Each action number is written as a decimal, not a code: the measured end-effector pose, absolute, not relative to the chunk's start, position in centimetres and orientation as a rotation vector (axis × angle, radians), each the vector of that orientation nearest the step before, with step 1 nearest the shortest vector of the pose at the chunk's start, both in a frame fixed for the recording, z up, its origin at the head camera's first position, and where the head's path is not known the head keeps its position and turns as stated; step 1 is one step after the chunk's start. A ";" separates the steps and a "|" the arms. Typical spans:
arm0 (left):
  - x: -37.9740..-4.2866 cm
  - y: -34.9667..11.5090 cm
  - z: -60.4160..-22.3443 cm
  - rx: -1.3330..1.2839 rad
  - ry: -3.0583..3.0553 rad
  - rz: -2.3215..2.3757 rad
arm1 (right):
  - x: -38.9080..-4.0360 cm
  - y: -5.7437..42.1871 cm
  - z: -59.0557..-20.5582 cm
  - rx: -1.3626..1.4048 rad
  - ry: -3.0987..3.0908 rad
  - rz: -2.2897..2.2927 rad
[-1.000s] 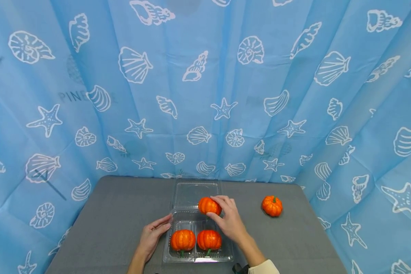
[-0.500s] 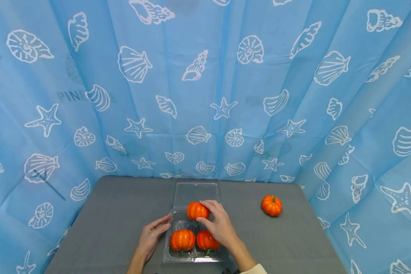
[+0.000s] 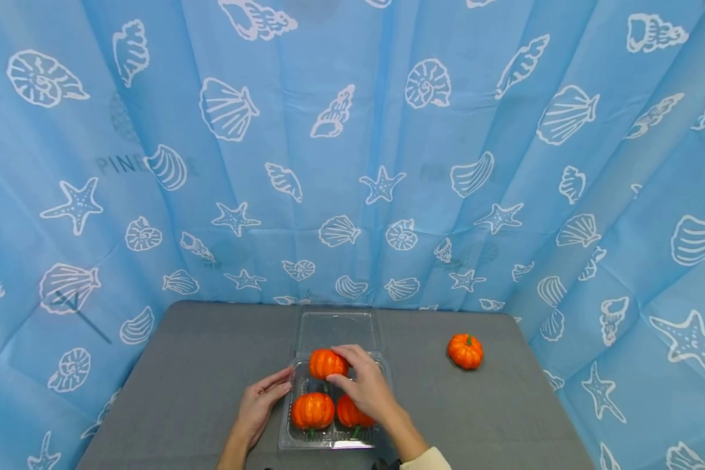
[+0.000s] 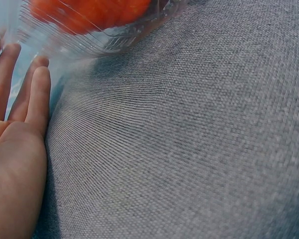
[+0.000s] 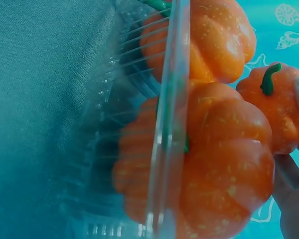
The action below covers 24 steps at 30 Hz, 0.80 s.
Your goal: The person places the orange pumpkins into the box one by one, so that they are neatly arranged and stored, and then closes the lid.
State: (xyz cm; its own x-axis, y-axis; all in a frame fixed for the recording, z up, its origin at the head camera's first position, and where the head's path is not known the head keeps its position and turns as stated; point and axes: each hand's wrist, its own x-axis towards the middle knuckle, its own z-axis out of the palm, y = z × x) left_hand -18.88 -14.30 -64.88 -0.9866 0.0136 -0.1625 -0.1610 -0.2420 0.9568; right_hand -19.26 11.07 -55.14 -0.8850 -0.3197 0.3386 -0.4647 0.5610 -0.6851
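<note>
My right hand [image 3: 364,386] grips a small orange pumpkin [image 3: 326,363] between thumb and fingers, over the back left compartment of a clear plastic clamshell container [image 3: 329,446]. Its green stem [image 5: 270,78] shows in the right wrist view. Two more pumpkins sit side by side in the front compartments: the left one [image 3: 313,411] in full view, the right one [image 3: 350,412] partly behind my right wrist. Along the container's left side, my left hand [image 3: 257,410] rests with nearly straight fingers [image 4: 39,94], their tips right at the clear wall.
The container's open lid [image 3: 337,329] lies toward the back of the grey cloth-covered table [image 3: 223,346]. Another orange pumpkin [image 3: 465,352] stands on the table at the right. A blue shell-patterned curtain [image 3: 352,163] hangs behind and at both sides.
My right hand has carried the pumpkin leftward and slightly down, from the back right of the container to its back left compartment. My left hand has stayed at the container's side.
</note>
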 end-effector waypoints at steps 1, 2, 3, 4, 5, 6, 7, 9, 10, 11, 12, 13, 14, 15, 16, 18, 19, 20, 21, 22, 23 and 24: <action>-18.9 -14.3 -64.9 -0.185 1.863 2.382 | -19.3 11.0 -55.2 0.663 -2.632 1.224; -18.9 -14.3 -64.8 -0.187 1.862 2.383 | -19.4 10.9 -55.2 0.667 -2.641 1.211; -18.9 -14.3 -64.9 -0.187 1.860 2.384 | -19.4 10.8 -55.2 0.675 -2.644 1.199; -18.9 -14.3 -64.9 -0.186 1.855 2.388 | -19.4 10.7 -55.2 0.680 -2.647 1.195; -18.9 -14.3 -64.9 -0.186 1.846 2.395 | -19.5 10.6 -55.3 0.691 -2.645 1.182; -18.9 -14.3 -64.9 -0.181 1.845 2.398 | -19.5 10.5 -55.2 0.702 -2.640 1.177; -19.0 -14.3 -64.9 -0.176 1.841 2.404 | -19.5 10.5 -55.2 0.711 -2.638 1.174; -19.0 -14.3 -65.0 -0.155 1.850 2.404 | -19.6 10.3 -55.1 0.731 -2.631 1.165; -19.0 -14.3 -65.0 -0.152 1.850 2.403 | -19.7 10.2 -55.1 0.737 -2.635 1.165; -19.0 -14.3 -65.0 -0.151 1.856 2.398 | -19.7 10.2 -55.1 0.749 -2.638 1.154; -19.0 -14.3 -65.0 -0.150 1.863 2.392 | -19.7 10.1 -55.0 0.754 -2.649 1.153; -19.0 -14.3 -65.0 -0.155 1.863 2.388 | -19.7 10.0 -55.0 0.760 -2.662 1.150; -19.0 -14.3 -65.0 -0.157 1.869 2.383 | -19.7 9.9 -55.0 0.766 -2.675 1.144; -19.0 -14.3 -65.1 -0.160 1.872 2.378 | -19.7 9.9 -55.0 0.766 -2.692 1.147; -19.0 -14.3 -65.0 -0.176 1.865 2.378 | -19.7 9.8 -55.0 0.768 -2.707 1.142; -19.0 -14.3 -65.0 -0.184 1.862 2.376 | -19.7 9.6 -55.0 0.765 -2.738 1.144; -19.0 -14.3 -65.0 -0.188 1.860 2.376 | -19.8 9.5 -55.1 0.762 -2.750 1.142; -19.0 -14.3 -65.0 -0.185 1.862 2.377 | -19.8 9.4 -55.2 0.759 -2.758 1.132; -19.0 -14.3 -65.0 -0.189 1.858 2.379 | -19.9 9.3 -55.2 0.758 -2.765 1.129; -19.0 -14.4 -65.0 -0.188 1.854 2.383 | -19.9 9.3 -55.3 0.757 -2.769 1.122; -19.0 -14.4 -65.0 -0.176 1.859 2.383 | -20.0 9.2 -55.3 0.757 -2.775 1.118; -19.0 -14.4 -64.9 -0.175 1.857 2.386 | -20.0 9.1 -55.3 0.757 -2.778 1.115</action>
State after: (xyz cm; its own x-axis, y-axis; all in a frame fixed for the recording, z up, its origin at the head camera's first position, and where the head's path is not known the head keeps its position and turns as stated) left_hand -18.98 -14.42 -64.92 -0.9870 0.0184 -0.1599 -0.1595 -0.2441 0.9565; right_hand -20.01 9.14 -55.34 -0.8785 -0.4213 0.2255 -0.4602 0.6191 -0.6364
